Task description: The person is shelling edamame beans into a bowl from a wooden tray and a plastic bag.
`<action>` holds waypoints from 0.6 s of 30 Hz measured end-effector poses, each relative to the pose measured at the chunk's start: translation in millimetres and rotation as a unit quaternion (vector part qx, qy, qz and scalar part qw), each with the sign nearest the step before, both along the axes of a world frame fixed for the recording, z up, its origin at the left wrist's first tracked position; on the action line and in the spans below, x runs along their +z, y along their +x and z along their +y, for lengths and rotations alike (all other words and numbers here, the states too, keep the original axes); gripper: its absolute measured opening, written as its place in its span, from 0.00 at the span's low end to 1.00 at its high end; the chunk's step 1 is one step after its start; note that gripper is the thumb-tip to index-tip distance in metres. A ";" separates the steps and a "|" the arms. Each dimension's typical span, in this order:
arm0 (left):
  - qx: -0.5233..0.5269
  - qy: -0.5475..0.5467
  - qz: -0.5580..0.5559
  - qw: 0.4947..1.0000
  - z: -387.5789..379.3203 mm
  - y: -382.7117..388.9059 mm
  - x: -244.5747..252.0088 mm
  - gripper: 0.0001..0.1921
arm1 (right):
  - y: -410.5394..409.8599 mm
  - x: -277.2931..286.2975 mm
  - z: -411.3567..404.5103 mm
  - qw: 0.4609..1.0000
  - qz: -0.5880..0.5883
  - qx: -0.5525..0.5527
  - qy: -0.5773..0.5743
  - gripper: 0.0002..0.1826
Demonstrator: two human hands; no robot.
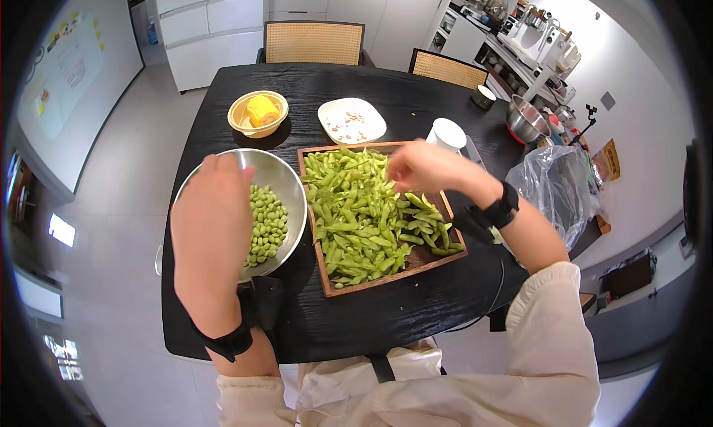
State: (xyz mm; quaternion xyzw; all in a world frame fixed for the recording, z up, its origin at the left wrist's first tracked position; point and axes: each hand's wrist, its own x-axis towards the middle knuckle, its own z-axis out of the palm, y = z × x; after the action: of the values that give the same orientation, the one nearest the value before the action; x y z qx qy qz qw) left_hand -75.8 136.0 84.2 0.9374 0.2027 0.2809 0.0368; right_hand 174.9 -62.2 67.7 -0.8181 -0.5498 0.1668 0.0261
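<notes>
My left hand (209, 221) is over a stainless steel bowl (294, 193), its back to me and its fingertips out of sight. Shelled green soybeans (267, 221) lie in the bowl, partly covered by that hand. To the right, a wooden tray (379, 280) is heaped with edamame pods (356, 215). My right hand (420, 168) hovers at the tray's far right part with curled fingers. Whether a pod is between them cannot be made out. Darker, plumper pods (431, 226) sit apart along the tray's right side. Both wrists wear black bands.
Behind the bowl stands a yellow bowl (238, 123) with a corn cob piece (262, 112). A white dish (352, 107) with small scraps and a white cup (448, 133) stand beyond the tray. At right are a clear plastic bag (551, 187) and a metal mixing bowl (526, 120).
</notes>
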 end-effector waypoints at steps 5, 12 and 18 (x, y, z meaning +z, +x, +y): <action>-0.071 0.024 0.024 0.997 -37.0 21.5 -8.3 0.10 | 7.6 -62.2 -55.9 0.991 0.042 -0.032 0.120 0.11; -0.209 0.003 0.111 0.972 -80.6 49.2 -18.5 0.10 | -13.5 -60.5 -91.0 0.878 0.244 -0.222 0.348 0.09; -0.410 -0.013 -0.013 0.912 -115.9 78.0 -27.2 0.22 | -50.2 -61.7 -103.5 0.692 0.622 -0.181 0.319 0.11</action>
State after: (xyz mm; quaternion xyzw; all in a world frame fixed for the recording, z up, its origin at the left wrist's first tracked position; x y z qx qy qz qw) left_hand 2.2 20.1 57.0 0.9337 -0.1964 0.2503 0.1640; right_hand 124.7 -165.7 6.1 -0.5538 -0.2690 0.4438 0.6512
